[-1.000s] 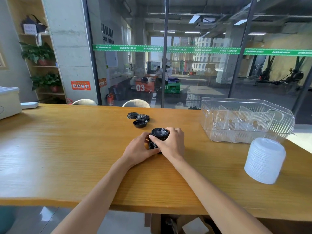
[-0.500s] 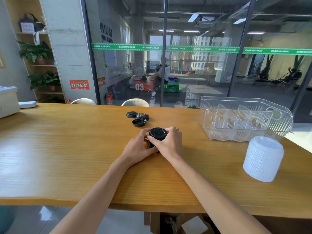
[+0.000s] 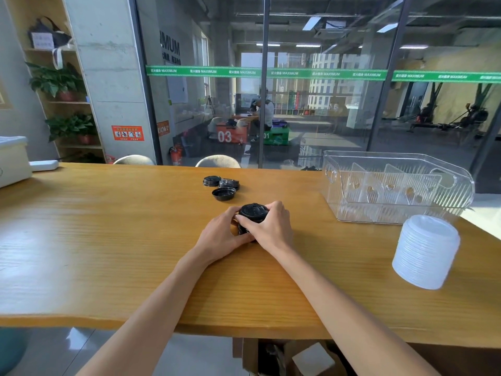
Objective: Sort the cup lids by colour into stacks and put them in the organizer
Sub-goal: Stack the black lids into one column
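Stack of black plastic cup lids [image 3: 252, 216] gripped between both hands, mid-bench.
Left hand [image 3: 221, 236] and right hand [image 3: 271, 226] curl around it on the wooden bench [image 3: 108, 240]; three loose black lids [image 3: 222, 185] beyond; clear ribbed plastic organizer [image 3: 401, 210] and white lid stack [image 3: 425, 252] right.

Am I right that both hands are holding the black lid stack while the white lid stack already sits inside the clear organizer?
Not quite: the head view shows the white lid stack on the table, in front of the empty organizer. Both hands do hold the black lid stack.
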The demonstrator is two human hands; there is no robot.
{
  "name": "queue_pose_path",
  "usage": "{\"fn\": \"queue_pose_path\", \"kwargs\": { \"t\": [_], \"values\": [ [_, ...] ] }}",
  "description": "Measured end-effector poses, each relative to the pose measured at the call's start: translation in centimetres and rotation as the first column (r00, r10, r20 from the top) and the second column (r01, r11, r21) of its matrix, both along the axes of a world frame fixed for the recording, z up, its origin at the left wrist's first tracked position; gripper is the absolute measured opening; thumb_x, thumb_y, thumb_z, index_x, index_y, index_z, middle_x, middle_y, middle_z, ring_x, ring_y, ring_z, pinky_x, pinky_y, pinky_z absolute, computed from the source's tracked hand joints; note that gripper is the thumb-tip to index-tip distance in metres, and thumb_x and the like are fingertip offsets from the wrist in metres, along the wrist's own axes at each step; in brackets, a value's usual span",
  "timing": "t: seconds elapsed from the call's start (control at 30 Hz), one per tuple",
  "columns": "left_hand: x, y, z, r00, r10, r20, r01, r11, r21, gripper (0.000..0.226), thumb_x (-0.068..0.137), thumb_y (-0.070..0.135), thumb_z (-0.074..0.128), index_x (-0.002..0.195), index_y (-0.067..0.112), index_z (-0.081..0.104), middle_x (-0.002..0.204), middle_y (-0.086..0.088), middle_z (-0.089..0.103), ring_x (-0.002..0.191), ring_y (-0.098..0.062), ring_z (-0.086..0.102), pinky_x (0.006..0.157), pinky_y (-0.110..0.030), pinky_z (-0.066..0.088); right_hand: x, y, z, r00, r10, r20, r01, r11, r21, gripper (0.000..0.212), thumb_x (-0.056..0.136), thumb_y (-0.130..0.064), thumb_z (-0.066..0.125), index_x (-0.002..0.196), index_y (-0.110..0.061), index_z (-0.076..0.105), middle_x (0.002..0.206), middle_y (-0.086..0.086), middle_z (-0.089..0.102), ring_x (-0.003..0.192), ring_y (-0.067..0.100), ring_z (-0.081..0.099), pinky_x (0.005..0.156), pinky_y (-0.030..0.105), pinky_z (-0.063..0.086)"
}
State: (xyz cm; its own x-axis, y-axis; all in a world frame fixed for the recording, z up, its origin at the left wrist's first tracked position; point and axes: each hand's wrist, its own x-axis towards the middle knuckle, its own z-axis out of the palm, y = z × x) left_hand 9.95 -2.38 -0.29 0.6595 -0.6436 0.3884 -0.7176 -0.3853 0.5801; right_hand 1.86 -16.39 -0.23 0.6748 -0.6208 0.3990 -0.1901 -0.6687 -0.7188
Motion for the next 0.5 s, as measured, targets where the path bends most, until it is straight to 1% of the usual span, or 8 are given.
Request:
{"fn": "queue_pose_path", "kwargs": {
  "t": [0.07,0.13,0.17,0.27,0.33,0.4,0.5],
  "values": [
    [0.02,0.01,-0.07,1.0,0.007,0.01,-0.007,1.0,0.005,0.083,0.084,0.053,0.086,0.153,0.026,0.05,0.133,0.006,0.072,0.123,-0.013,0.066,0.1,-0.046,0.057,-0.27,-0.05,0.06,1.0,0.019,-0.018,-0.019,1.0,0.0,0.076,0.07,-0.078,0.08,0.108,-0.025,0.04,0.102,-0.012,0.046,0.115,0.019,0.051,0.083,0.042,0.055],
    [0.06,-0.04,-0.2,0.999,0.024,0.021,-0.025,1.0,0.01,0.082,0.084,0.054,0.086,0.153,0.028,0.05,0.131,0.007,0.072,0.123,-0.014,0.066,0.098,-0.045,0.058,-0.49,-0.01,0.15,0.999,0.036,-0.034,-0.036,0.999,0.006,0.077,0.071,-0.078,0.079,0.109,-0.025,0.039,0.095,-0.019,0.039,0.115,0.021,0.053,0.088,0.045,0.055],
    [0.09,-0.03,-0.24,0.999,0.038,0.029,-0.038,0.999,0.01,0.082,0.084,0.054,0.086,0.153,0.028,0.05,0.13,0.007,0.072,0.122,-0.014,0.067,0.097,-0.044,0.058,-0.49,0.03,0.15,0.998,0.044,-0.041,-0.044,0.999,0.009,0.077,0.072,-0.078,0.079,0.111,-0.024,0.038,0.095,-0.019,0.038,0.116,0.022,0.054,0.091,0.047,0.055],
    [0.15,-0.09,-0.23,0.997,0.066,0.042,-0.067,0.998,0.019,0.083,0.083,0.058,0.085,0.153,0.03,0.05,0.127,0.009,0.072,0.119,-0.014,0.067,0.092,-0.042,0.059,-0.5,0.1,0.04,0.997,0.058,-0.046,-0.056,0.998,0.036,0.081,0.073,-0.078,0.078,0.117,-0.022,0.039,0.106,-0.01,0.045,0.122,0.023,0.054,0.098,0.051,0.053],
    [0.05,-0.13,-0.27,0.997,0.069,0.042,-0.07,0.997,0.022,0.082,0.083,0.06,0.084,0.153,0.032,0.05,0.126,0.012,0.072,0.118,-0.013,0.068,0.091,-0.041,0.059,-0.6,0.1,-0.08,0.997,0.069,-0.038,-0.066,0.996,0.067,0.081,0.073,-0.079,0.078,0.117,-0.025,0.036,0.111,-0.007,0.047,0.124,0.023,0.053,0.101,0.05,0.051],
    [0.05,-0.1,-0.32,0.997,0.061,0.037,-0.061,0.998,0.024,0.081,0.082,0.061,0.083,0.151,0.034,0.05,0.125,0.013,0.072,0.119,-0.011,0.067,0.093,-0.042,0.059,-0.71,-0.08,-0.25,0.996,0.086,-0.039,-0.081,0.99,0.111,0.08,0.072,-0.08,0.077,0.116,-0.028,0.037,0.112,-0.007,0.049,0.124,0.022,0.052,0.103,0.049,0.05],
    [0.05,0.01,-0.31,0.999,0.051,0.02,-0.051,0.998,0.029,0.087,0.08,0.066,0.083,0.153,0.031,0.049,0.131,0.011,0.071,0.123,-0.011,0.066,0.098,-0.044,0.058,-1.05,-0.85,-0.19,0.992,0.128,0.003,-0.126,0.965,0.23,0.078,0.069,-0.081,0.079,0.119,-0.03,0.047,0.12,-0.004,0.056,0.121,0.015,0.054,0.1,0.04,0.052]
  ]
}}
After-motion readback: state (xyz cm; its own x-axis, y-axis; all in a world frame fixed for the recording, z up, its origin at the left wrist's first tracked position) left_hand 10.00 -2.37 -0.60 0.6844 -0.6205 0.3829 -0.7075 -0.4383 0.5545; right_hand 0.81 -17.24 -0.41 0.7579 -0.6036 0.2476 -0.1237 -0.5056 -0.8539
